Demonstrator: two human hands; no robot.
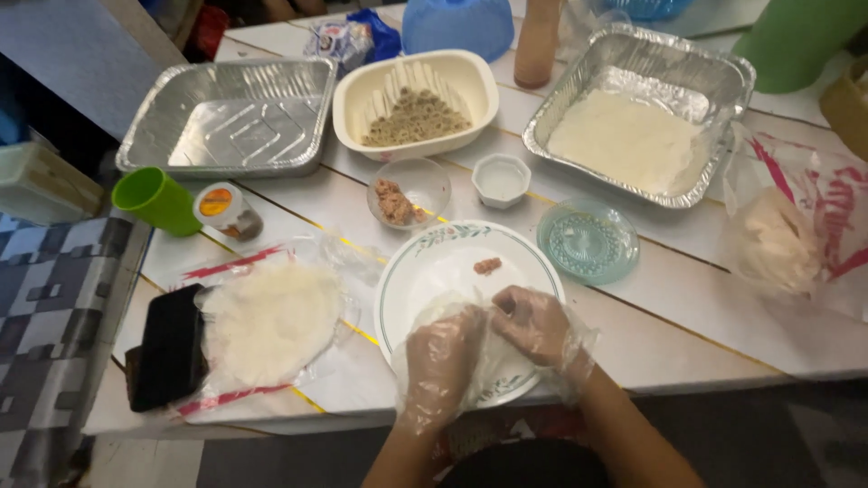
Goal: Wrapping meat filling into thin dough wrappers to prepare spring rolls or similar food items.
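In the head view, a thin white wrapper [470, 339] is seen lying on the near part of a white plate [452, 262] at the table's [669, 334] front edge. It is pinched by the left hand [440, 357] and the right hand [533, 323], both in clear plastic gloves, with fingers curled closed onto its folded edge. A small bit of pinkish filling [487, 266] is left on the plate beyond them. A stack of round wrappers [271, 316] is laid to the left, beside a dark phone [167, 348].
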